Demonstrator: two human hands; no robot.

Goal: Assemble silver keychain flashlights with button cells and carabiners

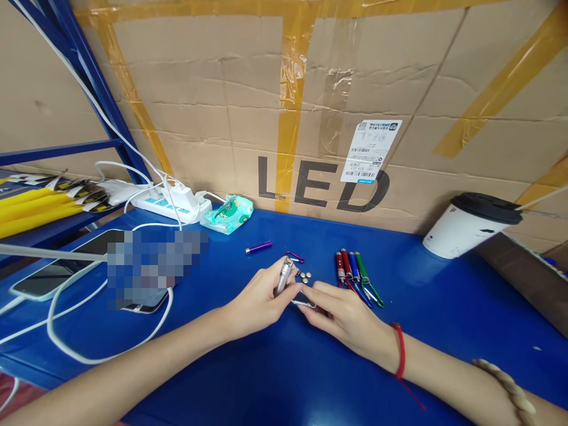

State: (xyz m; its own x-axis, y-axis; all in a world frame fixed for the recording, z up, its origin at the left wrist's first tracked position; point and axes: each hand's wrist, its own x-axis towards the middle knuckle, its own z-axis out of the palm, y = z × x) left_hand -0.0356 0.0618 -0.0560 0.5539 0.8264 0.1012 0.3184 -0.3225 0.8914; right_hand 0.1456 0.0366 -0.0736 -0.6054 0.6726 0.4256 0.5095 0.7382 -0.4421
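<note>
My left hand (pixel 260 299) is clamped on a small silver keychain flashlight (pixel 284 276) held just above the blue surface (pixel 444 307), my right hand (pixel 341 313) pinches its metal clip (pixel 304 303), with three button cells (pixel 305 275) just beyond and red, blue and green keychain flashlights (pixel 355 269) to the right.

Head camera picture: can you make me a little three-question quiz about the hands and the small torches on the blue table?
1. True or false: the left hand holds a silver torch.
2. Which lies farthest left: A purple torch, B paper cup, C row of coloured torches?
3. What small round things lie just beyond the right hand?

Key: 1 true. 2 A. 3 Button batteries, on the blue table.
</note>
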